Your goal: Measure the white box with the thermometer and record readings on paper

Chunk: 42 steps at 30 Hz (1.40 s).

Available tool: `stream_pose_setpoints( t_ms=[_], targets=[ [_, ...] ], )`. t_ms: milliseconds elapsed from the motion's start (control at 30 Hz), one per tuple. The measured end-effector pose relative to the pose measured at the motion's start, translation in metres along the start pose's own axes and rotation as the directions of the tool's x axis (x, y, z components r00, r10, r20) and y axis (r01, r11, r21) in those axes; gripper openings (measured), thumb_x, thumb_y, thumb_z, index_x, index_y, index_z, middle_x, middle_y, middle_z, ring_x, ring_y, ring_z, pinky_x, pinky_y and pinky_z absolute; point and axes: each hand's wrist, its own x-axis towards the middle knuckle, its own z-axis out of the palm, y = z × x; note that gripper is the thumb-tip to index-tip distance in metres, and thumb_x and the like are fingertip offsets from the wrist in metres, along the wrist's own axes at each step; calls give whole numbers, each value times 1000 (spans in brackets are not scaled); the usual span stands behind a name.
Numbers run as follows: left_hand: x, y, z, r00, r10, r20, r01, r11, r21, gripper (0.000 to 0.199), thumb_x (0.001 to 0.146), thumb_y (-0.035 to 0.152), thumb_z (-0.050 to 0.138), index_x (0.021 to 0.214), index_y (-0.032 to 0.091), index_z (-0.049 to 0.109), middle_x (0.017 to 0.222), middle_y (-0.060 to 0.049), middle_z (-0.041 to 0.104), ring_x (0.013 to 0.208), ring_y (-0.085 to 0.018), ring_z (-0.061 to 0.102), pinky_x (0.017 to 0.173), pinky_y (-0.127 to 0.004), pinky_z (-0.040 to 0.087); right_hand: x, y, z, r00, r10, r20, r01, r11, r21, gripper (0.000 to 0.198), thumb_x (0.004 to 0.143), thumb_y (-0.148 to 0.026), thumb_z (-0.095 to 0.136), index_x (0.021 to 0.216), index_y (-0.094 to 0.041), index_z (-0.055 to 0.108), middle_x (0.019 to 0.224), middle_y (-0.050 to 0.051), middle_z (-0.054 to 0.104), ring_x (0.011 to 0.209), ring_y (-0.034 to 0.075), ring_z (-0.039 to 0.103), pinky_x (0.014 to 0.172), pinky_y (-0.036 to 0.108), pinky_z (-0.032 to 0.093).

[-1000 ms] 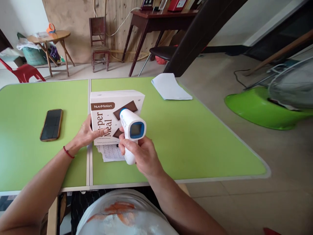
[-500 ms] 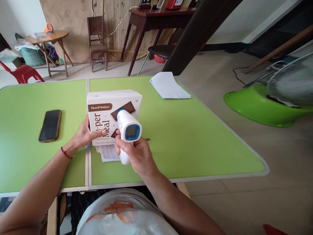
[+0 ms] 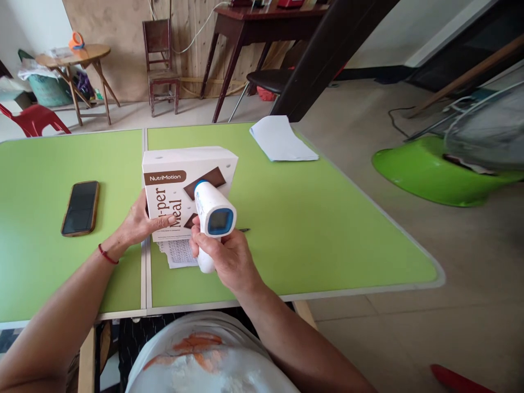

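Note:
My left hand (image 3: 141, 219) grips the left side of a white box (image 3: 167, 197) with brown "NutriMotion" lettering, thumb across its front. My right hand (image 3: 223, 251) is wrapped round the handle of a white infrared thermometer (image 3: 213, 204) with a blue-rimmed screen. The thermometer's nose points at the front of the box and hides part of it; whether they touch I cannot tell. Below the box, a sheet of handwritten paper (image 3: 179, 255) lies on the green table (image 3: 327, 234). Right of the thermometer, a dark pen tip (image 3: 244, 230) shows, the rest hidden.
A phone (image 3: 81, 208) lies on the table's left half, past the metal seam (image 3: 146, 273). Stacked white papers (image 3: 282, 139) rest near the far edge. Beyond stand a wooden chair (image 3: 161, 68), a dark red desk (image 3: 262, 27) and a slanted dark post (image 3: 335, 54).
The whole view has shifted slightly. Both hands keep their hold on the box and the thermometer, with hardly any movement between them.

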Motion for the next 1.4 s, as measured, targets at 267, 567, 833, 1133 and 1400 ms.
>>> stream_pose_setpoints(
  t_ms=[267, 567, 833, 1133, 1400],
  targets=[
    [-1, 2, -15, 999, -40, 2, 38, 971, 238, 61, 70, 46, 81, 117, 17, 52, 108, -11, 67, 95, -30, 65, 74, -40, 55, -2, -8, -7, 1000, 3, 28, -1, 996, -94, 16, 75, -33, 65, 81, -19, 59, 64, -1, 56, 61, 15, 51, 58, 29, 43],
    [-4, 0, -8, 996, -51, -72, 58, 993, 101, 66, 69, 47, 81, 118, 16, 51, 112, -13, 66, 100, -32, 64, 81, -44, 55, -7, -23, -28, 993, -100, 57, 112, 958, -266, 25, 79, -43, 66, 71, -19, 61, 73, 3, 61, 67, 17, 55, 58, 29, 44],
    [3, -6, -23, 955, 81, -284, -30, 983, 180, 71, 70, 49, 81, 122, 17, 46, 115, -13, 63, 106, -32, 62, 89, -47, 51, 42, -33, -110, 973, -228, 25, 152, 555, -818, 49, 75, -42, 72, 117, -19, 63, 110, 12, 68, 97, 29, 63, 80, 43, 53],
    [7, -21, -34, 969, 117, -218, -39, 943, 330, 72, 70, 58, 76, 122, 17, 46, 112, -14, 63, 96, -31, 64, 78, -48, 54, 81, 3, -138, 925, -164, 343, 360, 92, -928, 38, 82, -16, 60, 119, -17, 61, 103, 12, 70, 95, 30, 64, 87, 49, 51],
    [-1, 2, -31, 685, 631, -364, -205, 646, 736, 86, 65, 68, 73, 127, 19, 41, 107, -11, 51, 70, -16, 50, 57, -33, 45, 58, -6, -136, 796, -349, 495, 512, -49, -858, 23, 86, -14, 58, 108, -15, 66, 99, 13, 65, 93, 28, 61, 81, 46, 52]
  ],
)
